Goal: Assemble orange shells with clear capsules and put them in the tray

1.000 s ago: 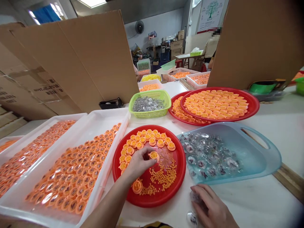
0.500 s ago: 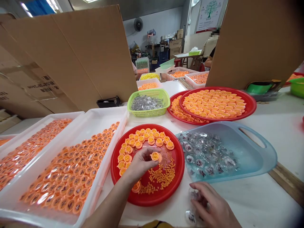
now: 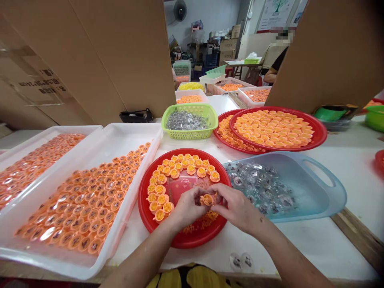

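Over the red tray (image 3: 192, 241), the cup (image 3: 207, 199) sits directly between both hands, mouth up, left hand (image 3: 188, 207) pinching its left side, right hand's (image 3: 237, 206) fingers bent close at its right, their hold unclear.

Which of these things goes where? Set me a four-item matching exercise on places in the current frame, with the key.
Things:
1. Orange cup
2. Two clear discs
3. Light-green basket
4. Blue tray

Places:
A. Near the front edge of the white table
B. Right of the red tray beneath the hands
C. Between left hand and right hand
D. Beyond that red tray

Pairs: 1-C, 2-A, 3-D, 4-B
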Motion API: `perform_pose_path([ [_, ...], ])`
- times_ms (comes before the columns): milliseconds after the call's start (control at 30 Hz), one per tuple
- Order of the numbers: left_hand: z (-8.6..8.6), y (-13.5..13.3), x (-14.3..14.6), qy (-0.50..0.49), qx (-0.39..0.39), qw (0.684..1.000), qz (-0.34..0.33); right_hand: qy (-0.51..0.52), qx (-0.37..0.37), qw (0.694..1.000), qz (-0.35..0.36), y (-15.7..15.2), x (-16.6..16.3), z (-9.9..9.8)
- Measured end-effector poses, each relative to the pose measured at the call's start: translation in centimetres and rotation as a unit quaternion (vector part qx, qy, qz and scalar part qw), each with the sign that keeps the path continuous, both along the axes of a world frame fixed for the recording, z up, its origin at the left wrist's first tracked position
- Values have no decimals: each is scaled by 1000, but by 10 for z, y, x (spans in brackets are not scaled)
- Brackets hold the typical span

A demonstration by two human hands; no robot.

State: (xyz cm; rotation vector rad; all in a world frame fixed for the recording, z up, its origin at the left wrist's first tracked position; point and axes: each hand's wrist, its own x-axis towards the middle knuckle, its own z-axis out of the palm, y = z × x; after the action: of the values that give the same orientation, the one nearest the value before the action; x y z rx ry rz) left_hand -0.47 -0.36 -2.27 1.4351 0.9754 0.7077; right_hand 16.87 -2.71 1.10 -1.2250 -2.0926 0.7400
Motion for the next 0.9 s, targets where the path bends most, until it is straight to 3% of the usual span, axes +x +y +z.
perform_pose_path([
  [200, 0, -1, -1, -52, -25, 998, 19, 77, -66, 994, -46, 2, -3, -10],
  [533, -9, 1, -6, -60, -33, 997, 19, 48, -6, 998, -38, -3, 4, -14],
  [767, -6, 4, -4, -86, -108, 988, 68, -13, 23, 994, -108, -6, 8, -11],
  [900, -4, 5, -6, -106, -136, 984, 55, 7, 39, 996, -78, -5, 6, -7],
])
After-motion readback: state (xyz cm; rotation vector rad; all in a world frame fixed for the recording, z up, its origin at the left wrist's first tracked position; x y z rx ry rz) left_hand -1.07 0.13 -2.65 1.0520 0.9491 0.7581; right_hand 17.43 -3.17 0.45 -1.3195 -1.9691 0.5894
